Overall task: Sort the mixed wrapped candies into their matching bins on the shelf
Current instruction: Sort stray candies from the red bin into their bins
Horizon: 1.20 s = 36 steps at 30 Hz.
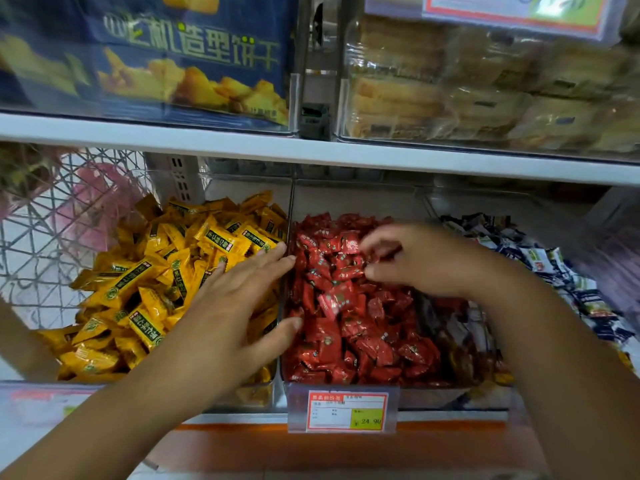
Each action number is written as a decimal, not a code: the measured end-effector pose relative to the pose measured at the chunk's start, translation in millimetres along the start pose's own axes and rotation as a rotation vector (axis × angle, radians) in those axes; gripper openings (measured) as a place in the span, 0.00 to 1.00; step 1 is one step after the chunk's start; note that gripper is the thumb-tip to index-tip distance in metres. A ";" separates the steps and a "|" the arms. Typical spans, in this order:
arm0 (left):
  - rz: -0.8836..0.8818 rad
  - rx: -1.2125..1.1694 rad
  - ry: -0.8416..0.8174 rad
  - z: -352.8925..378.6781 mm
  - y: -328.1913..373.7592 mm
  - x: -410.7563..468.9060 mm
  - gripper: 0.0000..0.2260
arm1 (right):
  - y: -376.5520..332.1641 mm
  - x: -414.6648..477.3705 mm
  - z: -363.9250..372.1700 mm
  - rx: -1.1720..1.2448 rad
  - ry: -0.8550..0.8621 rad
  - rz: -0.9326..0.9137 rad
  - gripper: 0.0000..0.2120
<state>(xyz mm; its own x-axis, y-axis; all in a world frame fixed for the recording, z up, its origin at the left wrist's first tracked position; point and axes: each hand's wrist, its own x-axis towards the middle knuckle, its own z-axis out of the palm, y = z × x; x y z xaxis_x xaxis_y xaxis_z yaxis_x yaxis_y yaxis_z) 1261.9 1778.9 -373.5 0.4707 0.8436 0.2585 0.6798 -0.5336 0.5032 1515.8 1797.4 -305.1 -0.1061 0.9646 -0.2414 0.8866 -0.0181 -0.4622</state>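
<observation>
Yellow wrapped candies [145,278] fill the left clear bin, red wrapped candies [349,317] the middle bin, and blue-and-white wrapped candies [540,261] the right bin. My left hand [235,306] lies flat over the yellow pile, fingers straight, fingertips at the clear divider [289,216] and thumb reaching into the red bin. My right hand [412,261] hovers over the red candies with fingers curled; whether it pinches a red candy is blurred. Some dark brown wrapped pieces [460,344] lie at the right side of the red bin.
A price tag holder [346,408] hangs on the middle bin's front. A white wire basket [59,230] with pink items stands at the left. The white shelf edge [311,150] above carries a blue biscuit box [166,53] and clear packs of pastries [485,91].
</observation>
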 end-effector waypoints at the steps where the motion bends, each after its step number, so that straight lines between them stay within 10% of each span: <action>1: -0.006 0.002 -0.005 -0.4 0.8 -0.1 0.31 | 0.6 -9.3 1.9 -0.079 -0.101 0.000 0.23; 5: 0.001 0.009 0.004 0.2 2.2 -0.1 0.31 | -14.9 -23.4 46.2 -0.197 -0.340 -0.032 0.39; 16: 0.002 -0.041 0.017 0.0 5.1 -1.0 0.30 | 9.8 26.3 68.9 -0.250 0.096 0.028 0.35; 23: 0.011 -0.030 0.012 -1.3 3.9 1.0 0.30 | 2.7 -25.8 6.6 -0.287 -0.098 0.122 0.36; 28: 0.006 -0.012 -0.014 -1.2 2.5 1.0 0.30 | 1.9 -16.5 50.9 -0.313 -0.403 0.222 0.56; 36: -0.014 0.025 -0.016 1.2 2.9 2.1 0.31 | 10.6 -1.6 81.9 -0.291 -0.313 0.163 0.51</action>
<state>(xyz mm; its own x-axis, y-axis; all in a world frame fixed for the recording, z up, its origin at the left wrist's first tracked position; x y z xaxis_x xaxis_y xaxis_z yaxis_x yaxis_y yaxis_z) 1265.5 1779.1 -372.5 0.4697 0.8500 0.2385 0.7001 -0.5232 0.4859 1488.5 1774.1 -379.5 -0.0461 0.8285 -0.5581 0.9878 -0.0453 -0.1487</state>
